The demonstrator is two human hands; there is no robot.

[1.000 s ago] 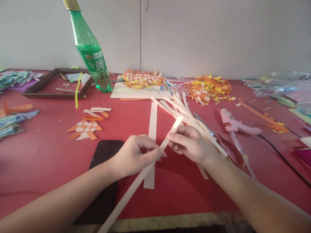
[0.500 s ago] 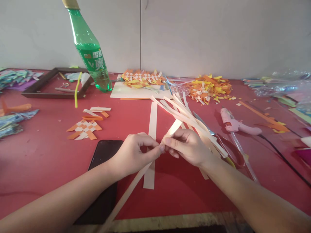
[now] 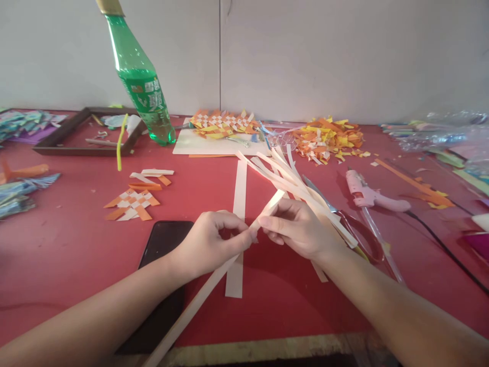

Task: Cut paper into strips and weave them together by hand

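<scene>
A long cream paper strip runs slantwise from the table's front edge up through both hands. My left hand pinches it between thumb and fingers, closed. Close by on the right, my right hand is closed on the strip's upper end, which sticks out past the fingertips. Beneath the hands a wider cream paper strip lies flat on the red table, partly covered by the left hand. Behind my right hand lies a loose bundle of cream paper strips. A black phone lies under my left forearm.
Scissors and a pink glue gun with its cord lie at right. A green bottle stands by a dark frame. A woven orange-and-white paper piece lies at left. Orange-yellow paper pieces are heaped at the back.
My right hand has shifted slightly away from the left fingertips, so more of the strip shows between them. The strip's upper end looks straighter. My left hand has barely moved.
</scene>
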